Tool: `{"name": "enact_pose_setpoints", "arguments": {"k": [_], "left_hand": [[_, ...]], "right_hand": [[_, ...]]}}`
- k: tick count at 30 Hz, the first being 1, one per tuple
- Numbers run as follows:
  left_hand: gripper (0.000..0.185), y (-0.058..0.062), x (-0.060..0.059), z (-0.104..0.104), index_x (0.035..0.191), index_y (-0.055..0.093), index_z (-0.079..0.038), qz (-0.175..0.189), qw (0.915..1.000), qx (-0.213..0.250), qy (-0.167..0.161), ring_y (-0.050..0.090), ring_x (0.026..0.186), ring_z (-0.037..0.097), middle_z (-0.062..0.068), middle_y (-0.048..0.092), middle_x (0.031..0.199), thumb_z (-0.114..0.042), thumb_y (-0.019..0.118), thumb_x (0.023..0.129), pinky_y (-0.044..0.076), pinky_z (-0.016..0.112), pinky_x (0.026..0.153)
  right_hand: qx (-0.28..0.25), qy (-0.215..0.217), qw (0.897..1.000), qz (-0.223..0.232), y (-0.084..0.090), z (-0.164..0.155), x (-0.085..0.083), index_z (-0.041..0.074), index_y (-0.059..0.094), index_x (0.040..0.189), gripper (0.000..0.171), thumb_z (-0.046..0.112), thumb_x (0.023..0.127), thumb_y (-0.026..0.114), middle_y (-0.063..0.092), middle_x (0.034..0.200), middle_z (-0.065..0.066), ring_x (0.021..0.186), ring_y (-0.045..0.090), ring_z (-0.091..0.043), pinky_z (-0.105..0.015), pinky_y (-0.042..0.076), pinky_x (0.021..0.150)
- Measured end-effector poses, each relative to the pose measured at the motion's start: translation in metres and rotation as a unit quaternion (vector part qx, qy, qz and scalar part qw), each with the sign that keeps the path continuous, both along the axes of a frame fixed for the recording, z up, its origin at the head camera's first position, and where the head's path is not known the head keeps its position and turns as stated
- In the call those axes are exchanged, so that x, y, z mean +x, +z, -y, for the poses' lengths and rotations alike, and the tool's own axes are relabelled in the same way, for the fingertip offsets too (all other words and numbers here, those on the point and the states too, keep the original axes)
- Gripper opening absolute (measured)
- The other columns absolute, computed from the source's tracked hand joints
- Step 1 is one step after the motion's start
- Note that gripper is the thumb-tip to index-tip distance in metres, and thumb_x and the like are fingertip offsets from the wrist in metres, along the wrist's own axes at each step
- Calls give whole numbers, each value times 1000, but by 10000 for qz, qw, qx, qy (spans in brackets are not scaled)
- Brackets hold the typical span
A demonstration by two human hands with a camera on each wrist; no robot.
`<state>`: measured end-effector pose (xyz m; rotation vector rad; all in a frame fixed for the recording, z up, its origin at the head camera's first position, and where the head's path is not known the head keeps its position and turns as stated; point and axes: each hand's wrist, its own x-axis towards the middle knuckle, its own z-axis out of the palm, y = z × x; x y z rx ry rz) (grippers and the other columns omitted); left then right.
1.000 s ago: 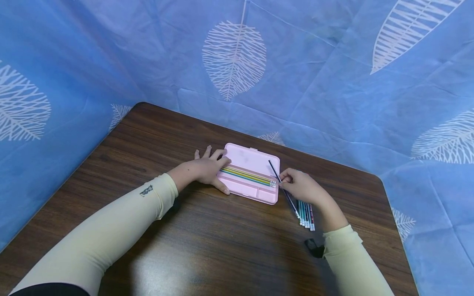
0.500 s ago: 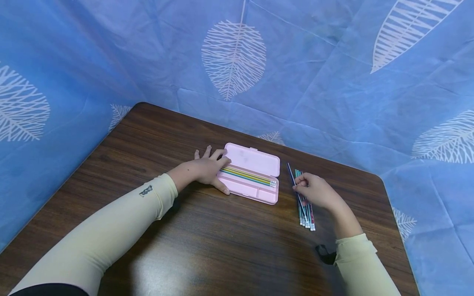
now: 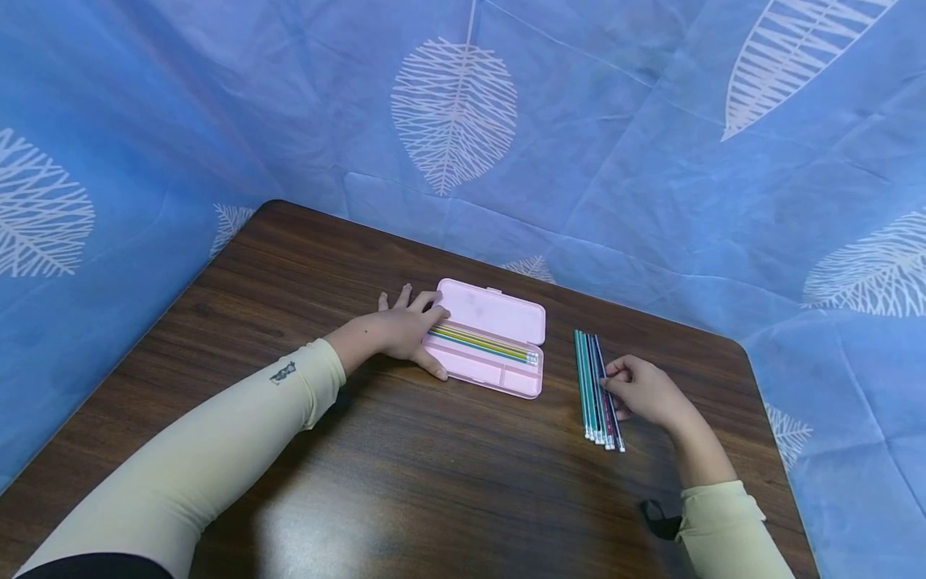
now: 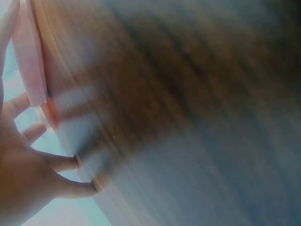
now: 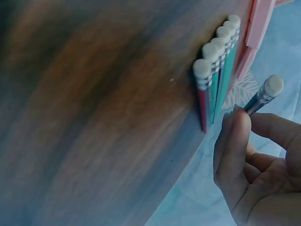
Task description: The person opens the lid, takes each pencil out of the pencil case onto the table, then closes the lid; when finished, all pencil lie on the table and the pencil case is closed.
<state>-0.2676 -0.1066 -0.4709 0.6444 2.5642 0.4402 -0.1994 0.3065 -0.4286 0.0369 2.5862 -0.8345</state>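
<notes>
Blue leaf-print cloth (image 3: 145, 121) hung round dark wood table (image 3: 405, 482). Left hand (image 3: 402, 331) flat, fingers relaxed, on left end of open pink pencil case (image 3: 486, 338) near far edge. Loose pencil row (image 3: 596, 388) toward right edge. Right hand (image 3: 642, 392) pinching one pencil (image 5: 263, 93) beside row.

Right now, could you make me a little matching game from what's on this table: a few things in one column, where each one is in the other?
Things:
1. pink pencil case
2. yellow and green pencils
3. dark blue pencil
4. left hand

Places:
A. pinched in the right hand
B. lying inside the case
C. open on the wooden table
D. resting on the case's left end

Pairs: 1-C, 2-B, 3-A, 4-D
</notes>
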Motion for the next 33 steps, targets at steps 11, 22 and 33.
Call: {"name": "enact_pose_setpoints", "arguments": {"k": [11,22,33], "left_hand": [[120,-7,-6,-1,169,26,-33,42,9999,-87,87,-14,165,54,4,-7,183,-83,80,74,-3,84,124],[120,-8,-6,-1,170,26,-32,23,9999,-109,61,-14,165,54,5,-7,183,-84,78,74,-3,84,124],[120,-5,-4,-2,169,26,-32,37,9999,-86,64,-15,165,54,5,-7,183,-82,80,74,-3,84,124]], "right_hand": [[118,-267,9995,-93,-11,-9,-4,-11,49,135,38,17,110,57,67,105,-19,73,69,-17,-34,65,66],[215,-381,9990,-42,-17,-12,-5,-12,47,138,38,14,110,55,67,103,-19,72,69,-17,-34,65,65],[284,-372,9989,-30,-18,-11,-3,-10,46,142,41,14,111,56,66,100,-17,72,70,-18,-34,65,66]]}}
